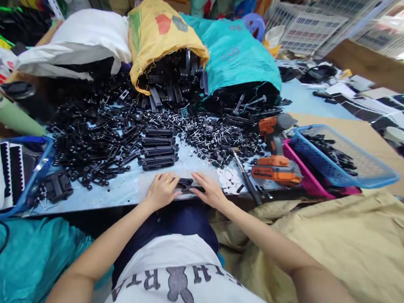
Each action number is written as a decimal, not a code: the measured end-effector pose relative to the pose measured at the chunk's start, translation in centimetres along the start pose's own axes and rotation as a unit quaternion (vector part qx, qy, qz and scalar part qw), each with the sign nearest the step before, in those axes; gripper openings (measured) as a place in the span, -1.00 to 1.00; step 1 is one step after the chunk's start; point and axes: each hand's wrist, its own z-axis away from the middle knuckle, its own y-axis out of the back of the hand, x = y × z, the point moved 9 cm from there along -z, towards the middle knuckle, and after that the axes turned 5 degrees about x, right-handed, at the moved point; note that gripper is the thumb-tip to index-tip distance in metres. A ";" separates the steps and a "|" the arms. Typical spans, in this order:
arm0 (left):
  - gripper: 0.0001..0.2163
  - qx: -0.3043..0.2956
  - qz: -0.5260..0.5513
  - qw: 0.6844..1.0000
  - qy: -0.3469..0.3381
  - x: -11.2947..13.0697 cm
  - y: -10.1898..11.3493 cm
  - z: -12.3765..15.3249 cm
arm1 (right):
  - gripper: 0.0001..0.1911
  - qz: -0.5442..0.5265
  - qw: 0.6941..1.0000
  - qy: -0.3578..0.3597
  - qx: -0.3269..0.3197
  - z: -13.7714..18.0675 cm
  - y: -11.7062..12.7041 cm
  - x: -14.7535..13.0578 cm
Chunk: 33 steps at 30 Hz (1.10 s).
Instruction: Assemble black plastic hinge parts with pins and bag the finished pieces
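Observation:
At the front edge of the table, my left hand point(162, 190) is closed on the left end of a long black plastic part point(184, 182), its fingers bent over the top. My right hand point(210, 190) grips the right end of the black parts between thumb and fingers. A second dark piece seems to lie along the first, but the fingers partly cover both. Under the hands is a pale translucent mat point(146, 181). Just behind them sits a stack of similar long black plastic parts point(158, 150).
Heaps of small black parts point(89, 137) and of metal-shanked pins point(211, 136) spread behind. A hammer point(246, 178), an orange cordless drill point(276, 162) and a blue basket point(375, 175) stand to the right. White, yellow point(164, 33) and teal sacks line the back.

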 end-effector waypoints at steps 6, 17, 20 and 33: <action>-0.58 -0.093 0.054 0.994 0.020 0.9 -4.7 -2.4 | -0.49 0.063 0.995 0.042 -0.065 1.1 -2.4 2.1; -0.56 -0.086 -0.035 0.995 -0.042 1.1 -3.3 -1.0 | -0.36 0.223 0.966 0.058 -0.115 0.1 -1.0 3.7; -0.65 -0.031 -0.010 0.999 -0.033 0.2 -1.8 -0.8 | -0.34 0.175 0.972 0.105 -0.116 -0.3 -0.3 1.4; -0.75 0.130 0.281 0.950 0.034 4.6 5.6 3.7 | -0.49 -0.505 0.858 0.086 0.030 -1.9 4.0 -10.4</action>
